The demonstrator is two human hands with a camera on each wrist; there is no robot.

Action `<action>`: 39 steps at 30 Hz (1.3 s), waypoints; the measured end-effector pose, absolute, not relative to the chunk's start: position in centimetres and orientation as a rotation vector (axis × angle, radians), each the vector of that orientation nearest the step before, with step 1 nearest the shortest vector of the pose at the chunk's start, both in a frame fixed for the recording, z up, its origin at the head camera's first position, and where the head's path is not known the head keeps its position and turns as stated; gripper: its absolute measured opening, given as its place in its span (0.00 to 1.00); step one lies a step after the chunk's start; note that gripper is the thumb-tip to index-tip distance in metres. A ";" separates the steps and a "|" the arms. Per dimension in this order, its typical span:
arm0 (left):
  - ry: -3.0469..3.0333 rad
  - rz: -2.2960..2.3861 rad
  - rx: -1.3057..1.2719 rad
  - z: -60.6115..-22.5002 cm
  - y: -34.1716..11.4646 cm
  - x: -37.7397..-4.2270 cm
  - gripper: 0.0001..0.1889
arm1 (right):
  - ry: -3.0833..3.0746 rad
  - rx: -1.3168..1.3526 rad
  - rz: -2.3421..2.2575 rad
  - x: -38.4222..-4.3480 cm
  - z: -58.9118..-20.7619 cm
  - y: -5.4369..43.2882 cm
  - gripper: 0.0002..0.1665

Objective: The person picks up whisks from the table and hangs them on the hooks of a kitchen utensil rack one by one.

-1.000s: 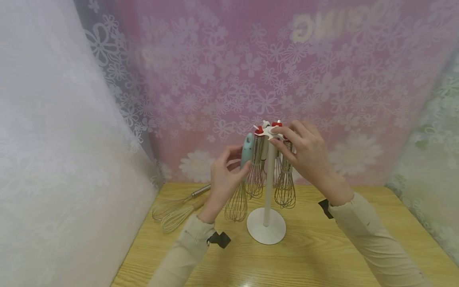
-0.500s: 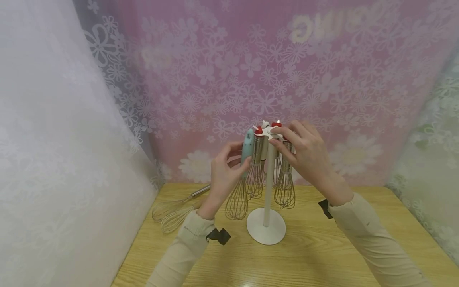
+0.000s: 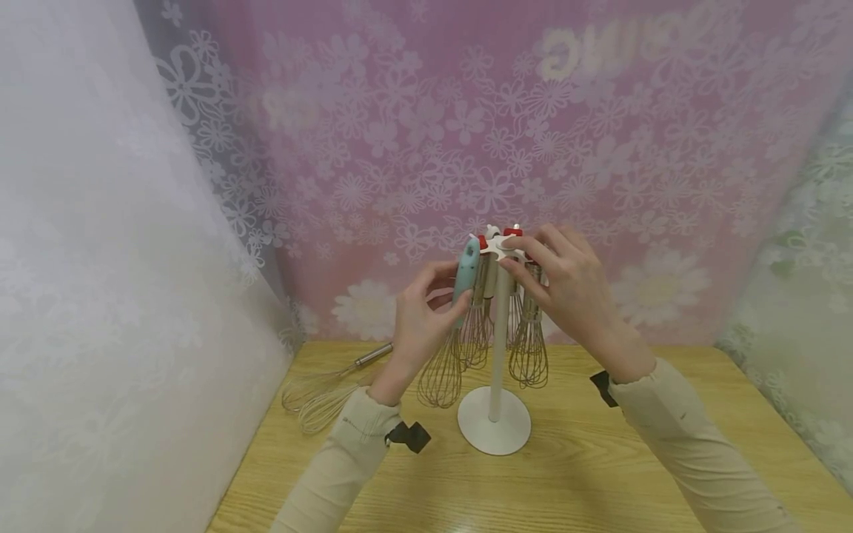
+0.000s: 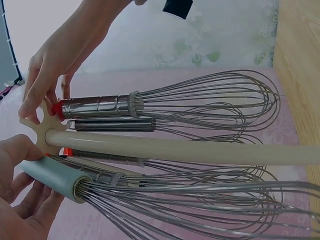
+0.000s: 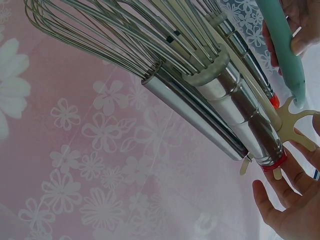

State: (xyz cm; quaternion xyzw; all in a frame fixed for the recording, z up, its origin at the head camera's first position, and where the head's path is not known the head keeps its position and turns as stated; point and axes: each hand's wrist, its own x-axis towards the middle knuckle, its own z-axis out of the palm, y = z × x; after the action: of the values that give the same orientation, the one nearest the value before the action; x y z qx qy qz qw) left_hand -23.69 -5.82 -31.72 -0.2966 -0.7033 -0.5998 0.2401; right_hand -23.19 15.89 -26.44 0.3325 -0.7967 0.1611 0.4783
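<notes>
In the head view my left hand grips a whisk by its teal handle, thumb on the near side and fingers behind. The handle's holed end overlaps a left hook of the white whisk stand, and its wire balloon hangs down. My right hand holds the stand's top, thumb and forefinger at the hooked hub. Several whisks hang around the pole, among them a steel one with a red end in the right wrist view. The left wrist view shows the teal handle close beside the hub.
Two more whisks lie on the wooden table at the left: one with a steel handle, the other a pale wire whisk partly behind my left arm. The stand's round white base rests on the table. Flowered curtains enclose the space.
My left hand has raised the teal whisk slightly and moved it right, so its handle end now overlaps a hook and covers a hanging whisk's handle. The right hand has stayed at the hub.
</notes>
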 end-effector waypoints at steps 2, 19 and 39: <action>-1.924 -1.644 -0.813 -31.7 -5.8 -23.7 0.20 | -1.947 0.811 0.393 -23.2 -26.4 15.9 0.31; -1.933 -1.667 -0.814 -31.7 -5.6 -23.9 0.21 | -1.936 0.803 0.396 -23.1 -26.4 16.0 0.32; -1.958 -1.722 -0.882 -32.5 -4.9 -24.2 0.22 | -1.959 0.824 0.387 -23.1 -26.4 16.0 0.25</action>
State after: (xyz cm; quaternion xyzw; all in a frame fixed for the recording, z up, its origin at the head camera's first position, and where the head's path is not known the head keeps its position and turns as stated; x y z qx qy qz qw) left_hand -24.19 -4.92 -32.46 -0.3145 -0.6979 -0.6137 0.1934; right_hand -23.07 16.00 -26.39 0.3364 -0.7998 0.1582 0.4712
